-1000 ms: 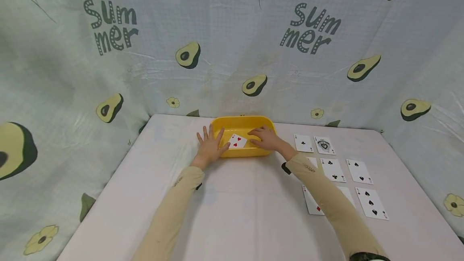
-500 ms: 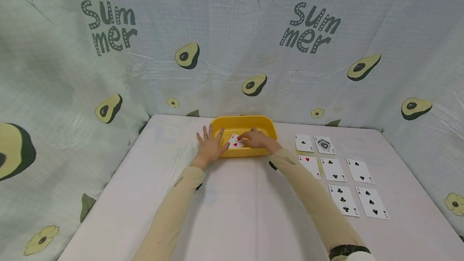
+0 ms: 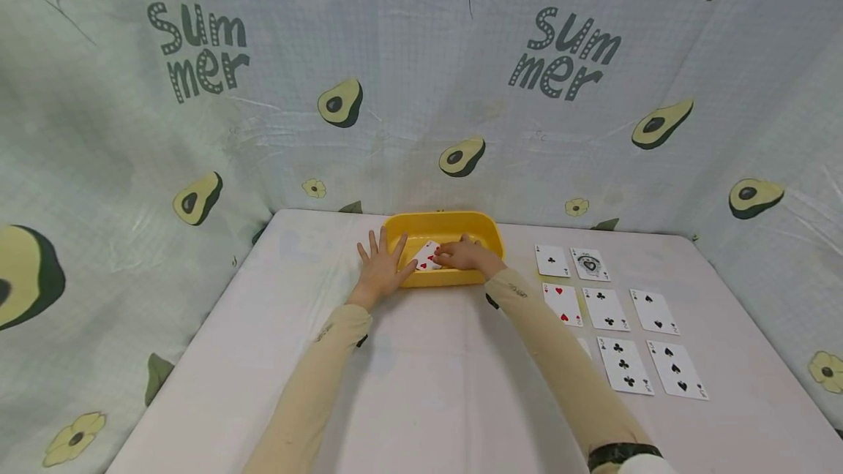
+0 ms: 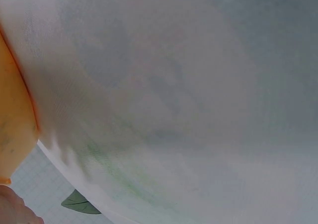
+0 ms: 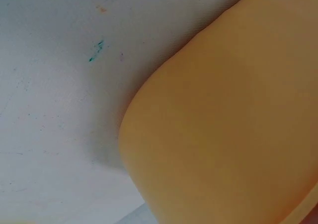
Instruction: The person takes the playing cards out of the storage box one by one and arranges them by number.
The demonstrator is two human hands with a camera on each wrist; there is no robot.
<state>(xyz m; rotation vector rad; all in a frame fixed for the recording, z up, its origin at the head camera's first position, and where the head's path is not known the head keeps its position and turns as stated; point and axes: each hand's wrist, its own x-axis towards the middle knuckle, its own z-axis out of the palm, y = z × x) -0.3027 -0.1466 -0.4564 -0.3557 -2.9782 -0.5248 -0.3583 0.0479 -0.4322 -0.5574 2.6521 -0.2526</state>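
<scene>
Right hand pinched the red card inside the yellow tray, left hand flat and spread against its rim; release looked due next.

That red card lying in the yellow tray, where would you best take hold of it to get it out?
Probably by its raised edge. The red card leans tilted against the yellow tray, at the wall near the left hand, so a thumb could slip beneath. Come from above on the right, where the right hand already touches it; the tray's walls block a sideways approach.
</scene>
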